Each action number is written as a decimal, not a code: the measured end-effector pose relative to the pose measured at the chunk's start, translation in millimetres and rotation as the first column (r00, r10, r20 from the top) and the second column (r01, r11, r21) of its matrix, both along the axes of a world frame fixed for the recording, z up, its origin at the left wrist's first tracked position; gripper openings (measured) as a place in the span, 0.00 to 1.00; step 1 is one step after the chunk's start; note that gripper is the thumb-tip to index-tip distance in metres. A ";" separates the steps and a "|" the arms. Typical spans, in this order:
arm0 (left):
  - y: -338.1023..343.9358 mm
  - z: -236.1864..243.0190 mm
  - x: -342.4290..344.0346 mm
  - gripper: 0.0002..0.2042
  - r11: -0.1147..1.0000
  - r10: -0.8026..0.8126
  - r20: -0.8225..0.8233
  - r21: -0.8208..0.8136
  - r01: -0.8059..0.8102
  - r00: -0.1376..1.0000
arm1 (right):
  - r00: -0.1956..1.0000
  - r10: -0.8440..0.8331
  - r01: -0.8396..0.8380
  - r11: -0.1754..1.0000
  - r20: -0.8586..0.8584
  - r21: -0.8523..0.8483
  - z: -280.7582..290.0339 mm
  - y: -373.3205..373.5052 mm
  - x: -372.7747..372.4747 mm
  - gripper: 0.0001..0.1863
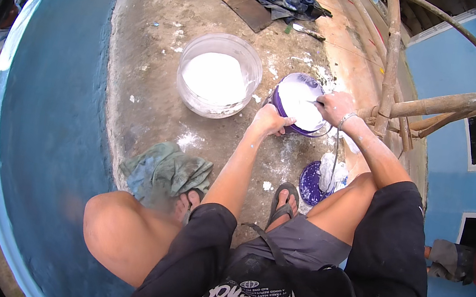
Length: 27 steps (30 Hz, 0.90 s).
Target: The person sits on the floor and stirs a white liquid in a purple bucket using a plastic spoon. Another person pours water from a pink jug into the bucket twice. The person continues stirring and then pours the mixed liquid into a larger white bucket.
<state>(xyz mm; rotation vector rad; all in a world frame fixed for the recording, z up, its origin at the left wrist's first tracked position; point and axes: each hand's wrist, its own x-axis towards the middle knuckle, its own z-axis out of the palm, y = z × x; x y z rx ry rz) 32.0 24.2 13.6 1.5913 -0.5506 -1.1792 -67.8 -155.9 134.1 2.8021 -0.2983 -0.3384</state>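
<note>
- Front and centre, the purple round plastic bucket (314, 84) stands on the stained grey-brown concrete ground (154, 53), beyond the person's feet and a little right of the middle, loaded with smooth white paste (301, 104).
- Left hand (272, 120) is on the bucket's near left side, clamped on its edge, thumb laid over the rim!
- Right hand (336, 106) is over the right rim, fingers closed around a slim grey tool (318, 103); most of it is hidden by the grip, and its far end is hard to make out against the white.
- Just left of the bucket, and apart from it, sits a wide clear round plastic tub (182, 96), with a heap of white material (214, 76) inside.
- Nearer the person, by the right knee, a purple round lid (309, 185) smeared with white lies on the ground, a crumpled white plastic bag (331, 170) over its edge.
- Over by the left foot, a rumpled grey-green cloth (172, 167).
- Flanking it all, a smooth blue wall (55, 94) on the left and pale brown bamboo poles (435, 108) on the right.
</note>
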 end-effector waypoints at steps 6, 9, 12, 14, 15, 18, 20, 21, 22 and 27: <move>7.6 -1.6 -19.2 0.20 0.981 0.174 0.157 -0.116 -0.157 0.972 | 0.929 0.336 -0.305 0.933 0.157 -0.190 -31.1 -23.5 4.2 0.10; 7.1 -3.3 -13.1 0.19 0.996 0.085 0.108 -0.050 -0.080 0.991 | 0.988 0.064 -0.088 0.981 -0.140 -0.174 -44.5 -17.5 11.6 0.10; 8.8 -5.9 -5.4 0.17 1.000 -0.007 0.049 -0.003 0.007 0.999 | 0.976 -0.100 0.074 0.988 -0.195 -0.138 -45.1 -4.5 13.6 0.12; 10.6 -7.4 -3.8 0.16 1.000 -0.014 0.096 0.002 0.014 0.995 | 0.945 -0.223 0.236 0.971 -0.241 0.027 -38.8 0.5 12.8 0.15; 10.7 -7.8 -3.5 0.16 1.000 -0.019 0.146 0.015 0.017 0.989 | 0.922 -0.279 0.319 0.940 -0.267 0.119 -35.6 1.9 12.1 0.16; 8.8 -7.8 -2.3 0.17 0.996 -0.079 0.195 0.055 0.069 0.978 | 0.888 -0.394 0.456 0.815 -0.235 0.357 -23.7 3.6 11.6 0.17; 6.2 -7.1 3.3 0.18 0.982 -0.179 0.189 0.101 0.162 0.966 | 0.866 -0.450 0.500 0.792 -0.218 0.351 -10.2 1.1 9.3 0.17; 4.6 -6.2 5.1 0.20 0.979 -0.177 0.178 0.132 0.155 0.968 | 0.856 -0.473 0.518 0.788 -0.210 0.332 -1.6 -1.8 7.3 0.17; 4.8 -5.6 7.1 0.21 0.986 -0.138 0.227 0.118 0.113 0.964 | 0.866 -0.457 0.498 0.819 -0.202 0.285 9.4 -6.5 4.4 0.17; 6.8 1.9 27.4 0.19 0.996 -0.059 0.164 0.070 0.048 0.985 | 0.892 -0.421 0.408 0.907 0.165 0.107 51.2 -36.0 -41.0 0.16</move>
